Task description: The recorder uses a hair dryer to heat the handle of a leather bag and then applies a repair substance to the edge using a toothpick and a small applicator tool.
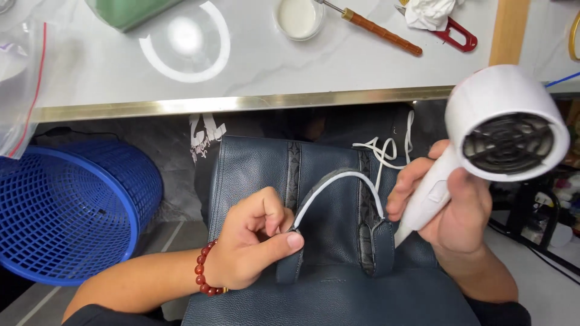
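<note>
While dark blue leather bag (338, 241) rests on my lap below table edge (241, 104), left hand (251, 244) pinches base of its handle (338, 187), right hand (450, 208) grips white hair dryer (501, 130); leather looks soft, floppy, handle stiffer, best hold

Bag (338, 241) lies on your lap, below table edge (241, 104). Your left hand (251, 244) on handle's (338, 181) left base; your right hand (450, 208), at handle's right, holds hair dryer (501, 130). Basket (66, 211) on floor, left of bag. On table behind: bowl (298, 18), tool (377, 29) right of it.
</note>
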